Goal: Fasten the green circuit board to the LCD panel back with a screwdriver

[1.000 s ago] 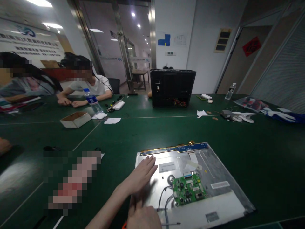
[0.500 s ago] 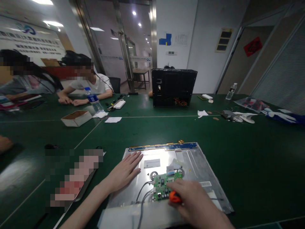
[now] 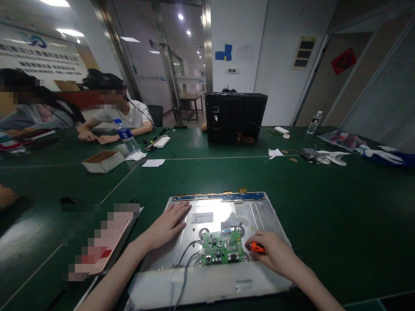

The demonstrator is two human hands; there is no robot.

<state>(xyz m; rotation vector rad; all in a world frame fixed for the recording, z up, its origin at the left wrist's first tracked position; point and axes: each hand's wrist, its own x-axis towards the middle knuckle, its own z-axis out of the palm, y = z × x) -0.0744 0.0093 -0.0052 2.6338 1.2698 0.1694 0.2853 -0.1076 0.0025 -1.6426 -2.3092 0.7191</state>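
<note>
Gripping orange tool (image 3: 257,247), right hand (image 3: 272,251); resting on panel (image 3: 263,216), left hand (image 3: 167,225)

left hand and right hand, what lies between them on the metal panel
In the head view, the green circuit board lies between the left hand and the right hand, nearer the right, with the metal panel showing beside it.

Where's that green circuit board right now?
In the head view, the green circuit board is low and slightly right of centre, on the silvery panel, just left of the right hand.
</note>
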